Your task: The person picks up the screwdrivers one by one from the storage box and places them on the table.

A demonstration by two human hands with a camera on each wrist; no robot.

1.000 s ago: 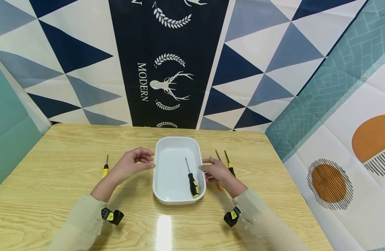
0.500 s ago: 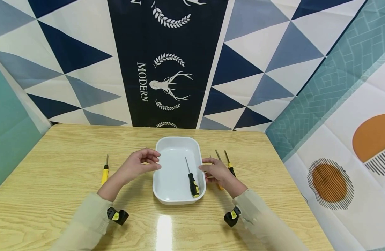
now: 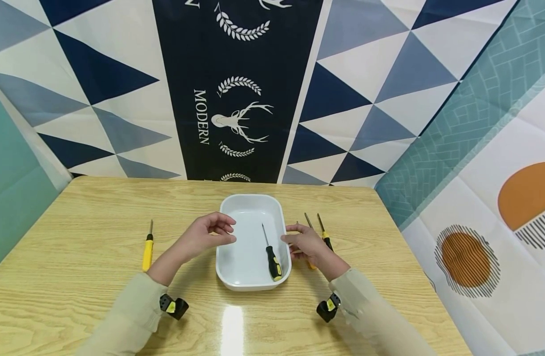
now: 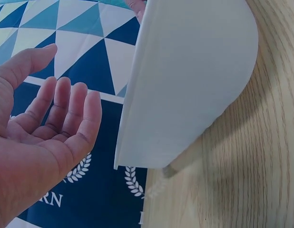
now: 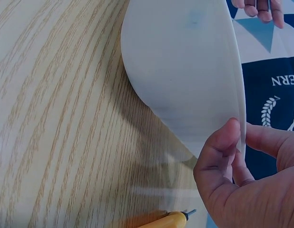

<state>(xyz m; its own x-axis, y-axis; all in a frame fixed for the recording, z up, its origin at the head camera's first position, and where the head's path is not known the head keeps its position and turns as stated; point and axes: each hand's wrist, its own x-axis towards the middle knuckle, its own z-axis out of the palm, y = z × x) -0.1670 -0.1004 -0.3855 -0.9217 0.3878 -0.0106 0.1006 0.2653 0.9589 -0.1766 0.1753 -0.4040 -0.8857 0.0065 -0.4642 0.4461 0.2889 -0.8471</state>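
A white rectangular tray point(image 3: 236, 269) stands on the wooden table, holding a black-and-yellow screwdriver point(image 3: 273, 262) toward its right side. My right hand point(image 3: 310, 244) pinches the tray's right rim; in the right wrist view the thumb is inside and the fingers point(image 5: 218, 147) press the outer wall. My left hand point(image 3: 205, 235) hovers over the tray's left rim, its fingers loosely bent with nothing in them. In the left wrist view that hand point(image 4: 52, 137) is above the rim, apart from the tray wall point(image 4: 185, 76).
A yellow screwdriver point(image 3: 147, 253) lies left of the tray, by my left forearm. Several more lie to the right, partly hidden by my right hand, among them a black-and-yellow one point(image 3: 326, 238) and an orange-handled one point(image 5: 168, 221). A patterned wall cloth point(image 3: 241, 89) rises behind the table.
My left hand has moved right, from beside the tray's left rim to over the tray, uncovering more of the yellow screwdriver. The right hand and the tray have stayed in place.
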